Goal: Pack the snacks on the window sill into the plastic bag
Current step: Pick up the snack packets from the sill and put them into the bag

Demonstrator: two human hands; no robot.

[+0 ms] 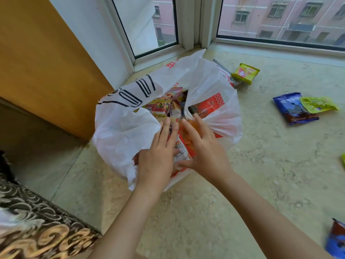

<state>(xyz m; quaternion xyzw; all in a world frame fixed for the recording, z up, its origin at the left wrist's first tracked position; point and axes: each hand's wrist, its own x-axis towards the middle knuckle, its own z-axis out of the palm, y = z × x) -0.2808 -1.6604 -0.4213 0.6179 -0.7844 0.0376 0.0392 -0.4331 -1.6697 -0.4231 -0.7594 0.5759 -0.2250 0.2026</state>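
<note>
A white plastic bag stands open on the marble window sill, with several snack packets inside. My left hand lies flat with straight fingers over the bag's near opening, touching the packets there. My right hand reaches in beside it, fingers spread over an orange-red packet. Loose on the sill to the right lie a yellow packet, a blue packet and a green packet resting partly on the blue one.
Another blue and red packet sits at the lower right edge. A wooden panel rises on the left, window frames stand behind the bag, and patterned fabric fills the lower left corner.
</note>
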